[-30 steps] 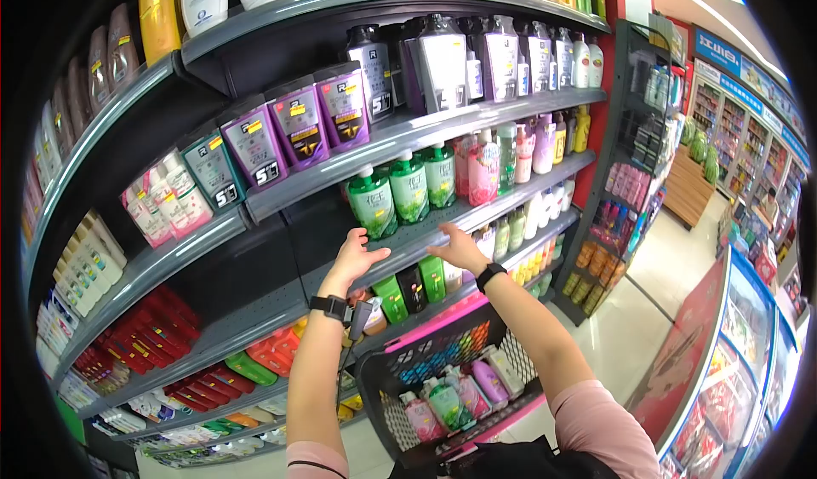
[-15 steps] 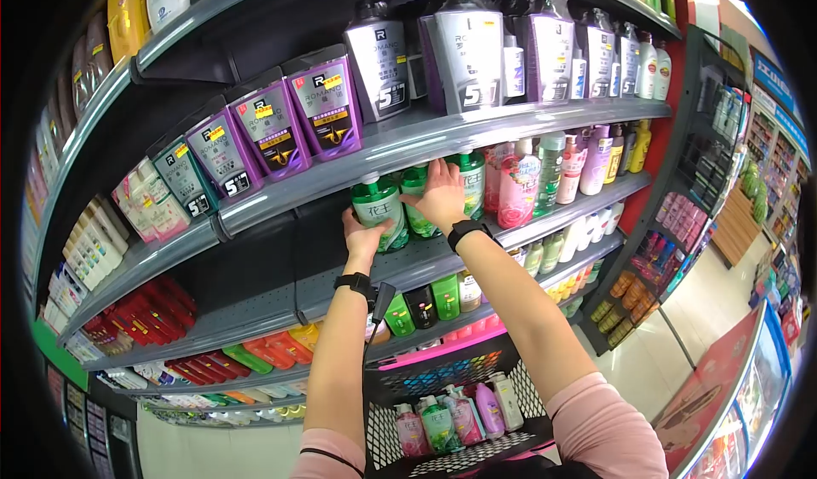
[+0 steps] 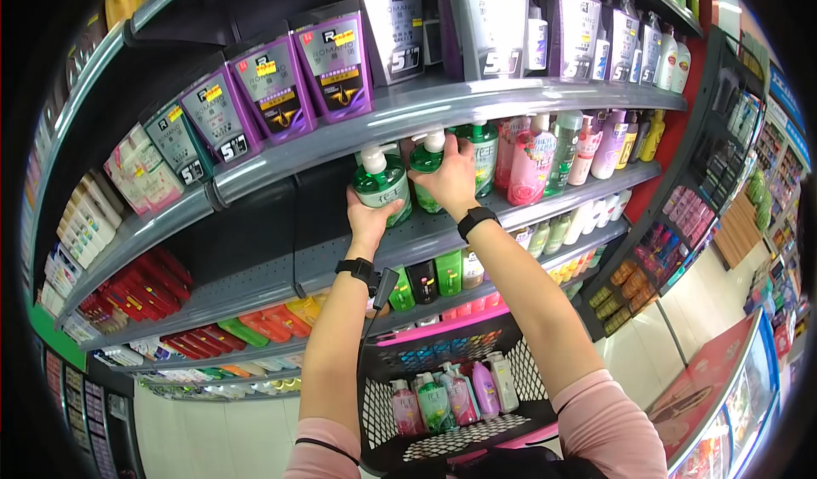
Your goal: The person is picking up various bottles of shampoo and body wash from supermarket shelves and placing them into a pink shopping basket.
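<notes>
My left hand (image 3: 369,223) is closed around the lower left side of a green pump bottle (image 3: 375,191) with a white pump head, tilted out from the shelf. Beside it, my right hand (image 3: 451,181) grips the upper part of a second green pump bottle (image 3: 423,157), also with a white pump; my fingers cover part of its front. Just right of that hand stands a third green bottle (image 3: 485,157), partly behind my fingers. Pink pump bottles (image 3: 531,168) come after it on the same shelf.
The shelf above (image 3: 425,104) overhangs the pumps closely and carries purple and silver containers (image 3: 332,70). Below me is a black mesh basket (image 3: 387,458) with a pink rim, holding several bottles (image 3: 436,404). A wire display rack (image 3: 681,206) stands at the right.
The two green bottles in my hands have tipped forward, so their white pumps now show below the upper shelf. My right hand has closed round the second bottle's upper part. The view has shifted slightly.
</notes>
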Action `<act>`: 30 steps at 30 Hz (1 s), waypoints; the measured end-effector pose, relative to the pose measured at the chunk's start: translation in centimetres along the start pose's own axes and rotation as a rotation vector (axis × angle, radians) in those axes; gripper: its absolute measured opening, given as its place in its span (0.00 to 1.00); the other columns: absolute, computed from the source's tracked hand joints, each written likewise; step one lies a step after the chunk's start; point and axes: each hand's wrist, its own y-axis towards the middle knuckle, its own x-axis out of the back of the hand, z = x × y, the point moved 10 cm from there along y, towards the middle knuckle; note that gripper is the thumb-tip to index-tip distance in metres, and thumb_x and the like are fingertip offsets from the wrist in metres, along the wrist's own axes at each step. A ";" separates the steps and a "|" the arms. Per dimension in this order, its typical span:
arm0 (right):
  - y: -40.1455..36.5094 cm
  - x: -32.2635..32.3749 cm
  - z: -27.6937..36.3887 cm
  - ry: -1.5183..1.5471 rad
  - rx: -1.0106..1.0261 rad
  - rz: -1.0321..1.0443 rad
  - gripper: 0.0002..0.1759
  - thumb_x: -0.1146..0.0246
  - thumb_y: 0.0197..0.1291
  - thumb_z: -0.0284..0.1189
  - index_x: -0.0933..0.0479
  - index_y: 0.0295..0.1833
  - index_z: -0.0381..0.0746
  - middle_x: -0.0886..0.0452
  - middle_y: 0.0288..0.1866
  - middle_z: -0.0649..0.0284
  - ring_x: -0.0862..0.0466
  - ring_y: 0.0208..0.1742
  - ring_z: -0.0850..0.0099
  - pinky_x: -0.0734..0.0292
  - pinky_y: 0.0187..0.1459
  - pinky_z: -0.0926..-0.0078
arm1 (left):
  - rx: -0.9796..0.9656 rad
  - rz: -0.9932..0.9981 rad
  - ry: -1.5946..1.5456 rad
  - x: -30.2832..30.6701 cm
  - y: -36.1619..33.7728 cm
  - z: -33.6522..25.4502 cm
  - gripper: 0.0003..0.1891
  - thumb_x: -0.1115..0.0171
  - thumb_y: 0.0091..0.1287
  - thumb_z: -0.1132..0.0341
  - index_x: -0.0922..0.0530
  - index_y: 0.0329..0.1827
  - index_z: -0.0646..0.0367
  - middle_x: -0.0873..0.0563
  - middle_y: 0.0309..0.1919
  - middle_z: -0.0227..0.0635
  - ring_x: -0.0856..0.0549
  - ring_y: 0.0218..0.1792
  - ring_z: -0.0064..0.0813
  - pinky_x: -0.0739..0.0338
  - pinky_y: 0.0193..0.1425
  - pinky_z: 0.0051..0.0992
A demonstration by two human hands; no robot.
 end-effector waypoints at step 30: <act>-32.5 9.0 -13.6 0.178 -0.334 0.726 0.43 0.22 0.31 0.37 0.32 0.56 0.38 0.26 0.46 0.54 0.28 0.53 0.55 0.32 0.57 0.62 | 0.704 0.404 -0.298 -1.7 -39.6 11.6 0.35 0.22 0.39 0.75 0.31 0.53 0.63 0.18 0.45 0.38 0.18 0.46 0.28 0.23 0.51 0.30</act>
